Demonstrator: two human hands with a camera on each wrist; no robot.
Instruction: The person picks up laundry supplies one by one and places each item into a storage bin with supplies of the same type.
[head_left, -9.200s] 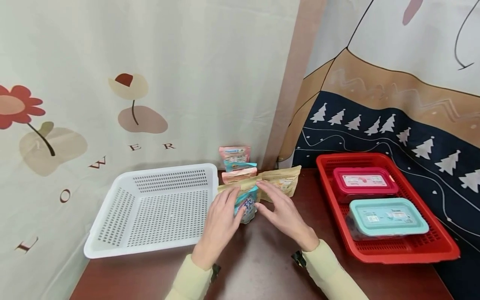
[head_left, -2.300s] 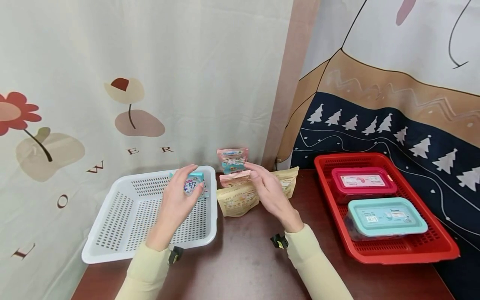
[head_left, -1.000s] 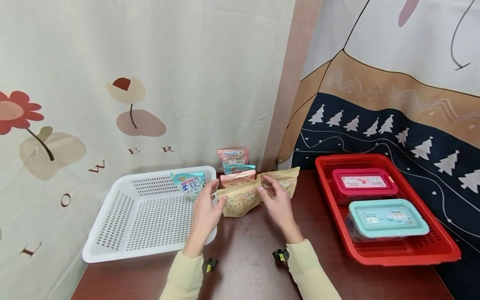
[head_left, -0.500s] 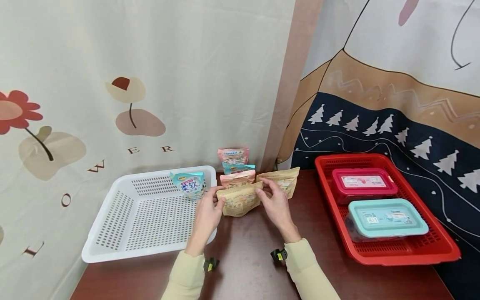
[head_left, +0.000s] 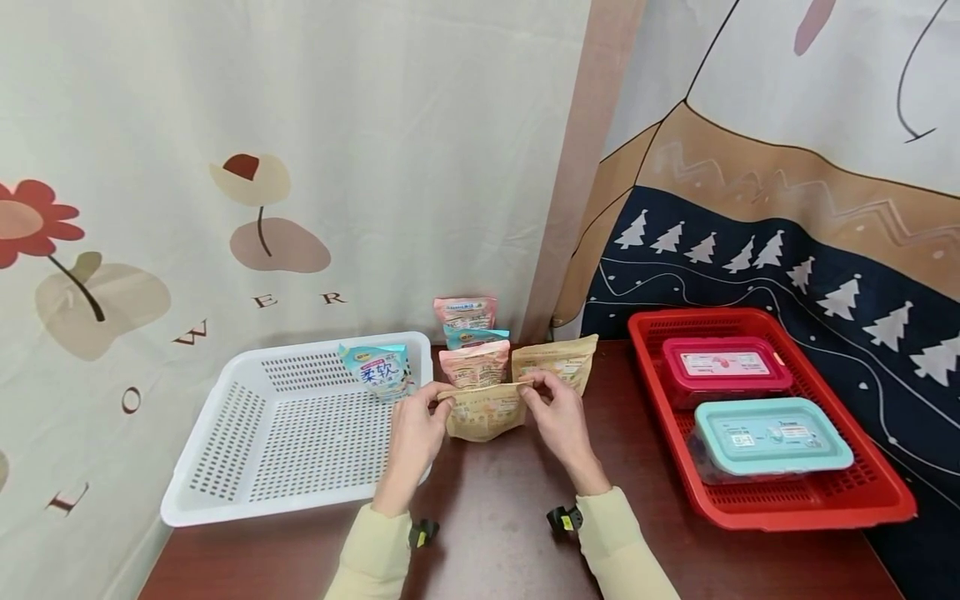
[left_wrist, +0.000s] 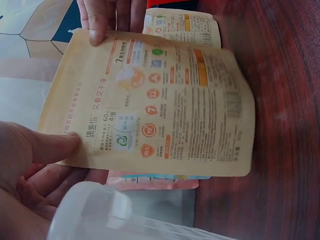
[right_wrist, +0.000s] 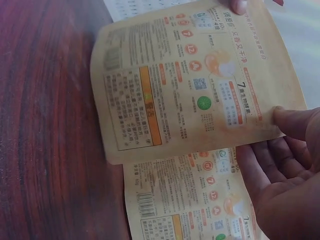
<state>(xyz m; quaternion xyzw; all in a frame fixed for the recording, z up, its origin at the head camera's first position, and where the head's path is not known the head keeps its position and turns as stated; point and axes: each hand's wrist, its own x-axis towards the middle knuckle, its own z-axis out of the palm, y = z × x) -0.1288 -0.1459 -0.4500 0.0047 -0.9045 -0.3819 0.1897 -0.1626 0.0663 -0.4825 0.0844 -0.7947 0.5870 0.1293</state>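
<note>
Counted one blue bag (head_left: 382, 372) inside the white basket (head_left: 300, 450), toward its back right. Just right of the basket, found the front tan bag (head_left: 486, 414), held at both ends of its top edge; seems to be the pick-up step. Clamped with left grip (head_left: 416, 429) at the end nearer the basket, thumb on the printed face, fingers behind. Clamped with right grip (head_left: 558, 421) at the end farther from the basket, in the same way. Cannot tell whether lifted off the tabletop (head_left: 487, 533). Probably calls next for a level lift, keeping both pinches even and clear of the second tan bag (head_left: 561, 360), farther right of the basket.
</note>
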